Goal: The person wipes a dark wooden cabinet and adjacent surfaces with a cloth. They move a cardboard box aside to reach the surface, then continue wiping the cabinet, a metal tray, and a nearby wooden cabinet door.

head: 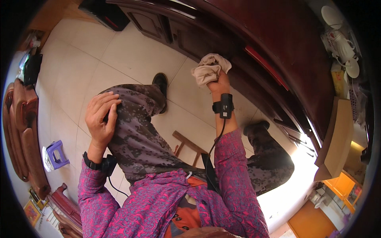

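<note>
A crumpled beige cloth (209, 70) is bunched in my right hand (219, 83), close to the front of a dark reddish-brown wooden cabinet (193, 41). Whether the cloth touches the wood, I cannot tell. My left hand (101, 114) rests by the knee of my camouflage trousers (134, 119), its fingers lightly curved and nothing visible in it. Black devices are strapped to both wrists, each with a cable. Red strips (266, 67) show along the cabinet's upper front.
Beneath me is a wooden stool (190, 144) on the tiled floor (80, 71). A purple plastic stool (58, 156) and carved wooden seat (26, 134) are at left. A cardboard box (336, 139) and white teapot (342, 47) are at right. A black box (104, 15) stands beyond.
</note>
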A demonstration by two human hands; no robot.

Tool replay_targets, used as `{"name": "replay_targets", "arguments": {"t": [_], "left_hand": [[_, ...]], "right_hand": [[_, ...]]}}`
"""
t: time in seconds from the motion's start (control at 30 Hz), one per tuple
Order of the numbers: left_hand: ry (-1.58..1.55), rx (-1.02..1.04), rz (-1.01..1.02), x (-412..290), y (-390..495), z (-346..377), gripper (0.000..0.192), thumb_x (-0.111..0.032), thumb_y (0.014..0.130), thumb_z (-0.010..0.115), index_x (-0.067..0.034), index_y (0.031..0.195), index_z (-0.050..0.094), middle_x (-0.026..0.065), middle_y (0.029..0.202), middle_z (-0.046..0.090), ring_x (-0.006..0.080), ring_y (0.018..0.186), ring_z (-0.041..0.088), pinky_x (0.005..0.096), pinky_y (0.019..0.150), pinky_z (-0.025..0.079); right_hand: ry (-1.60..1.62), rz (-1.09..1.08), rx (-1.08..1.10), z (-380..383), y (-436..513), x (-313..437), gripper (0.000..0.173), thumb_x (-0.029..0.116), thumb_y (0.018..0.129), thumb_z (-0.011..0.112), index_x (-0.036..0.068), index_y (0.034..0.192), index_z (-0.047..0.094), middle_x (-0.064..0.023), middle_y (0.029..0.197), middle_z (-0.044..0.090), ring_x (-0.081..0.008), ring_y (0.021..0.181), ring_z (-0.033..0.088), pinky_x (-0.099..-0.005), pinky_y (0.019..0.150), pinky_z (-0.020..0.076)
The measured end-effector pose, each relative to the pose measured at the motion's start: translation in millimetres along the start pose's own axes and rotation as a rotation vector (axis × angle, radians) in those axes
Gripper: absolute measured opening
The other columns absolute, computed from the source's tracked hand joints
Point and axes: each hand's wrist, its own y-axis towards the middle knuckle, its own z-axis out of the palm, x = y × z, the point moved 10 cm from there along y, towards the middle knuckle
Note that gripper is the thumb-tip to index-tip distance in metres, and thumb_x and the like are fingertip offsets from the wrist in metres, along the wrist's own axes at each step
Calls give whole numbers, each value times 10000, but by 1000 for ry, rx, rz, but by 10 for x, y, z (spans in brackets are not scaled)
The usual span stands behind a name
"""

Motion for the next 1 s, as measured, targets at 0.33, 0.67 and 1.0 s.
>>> {"name": "replay_targets", "arguments": {"t": [0.33,0.67,1.0], "left_hand": [[-41,-160,-16,197,-236,-44,87,-44,900,670,-34,900,756,114,1010,768,302,1050,713,413,936,522],[-2,-152,-52,110,-324,-76,105,-110,915,678,-57,957,758,82,1060,758,282,1090,687,418,993,498],[119,572,80,292,-301,343,154,-155,836,703,-40,931,745,106,1009,750,310,1041,681,436,954,500]], "right_hand": [[-221,-126,158,961,-594,-10,297,146,1062,503,6,1312,580,-142,1292,648,-302,1176,653,-458,1031,563],[-382,-219,-30,620,-564,629,280,178,1050,526,46,1283,609,-135,1272,673,-316,1157,667,-482,1012,567],[-425,-71,100,780,-519,439,251,109,1046,558,26,1276,613,-100,1261,668,-242,1153,654,-403,993,561]]}}
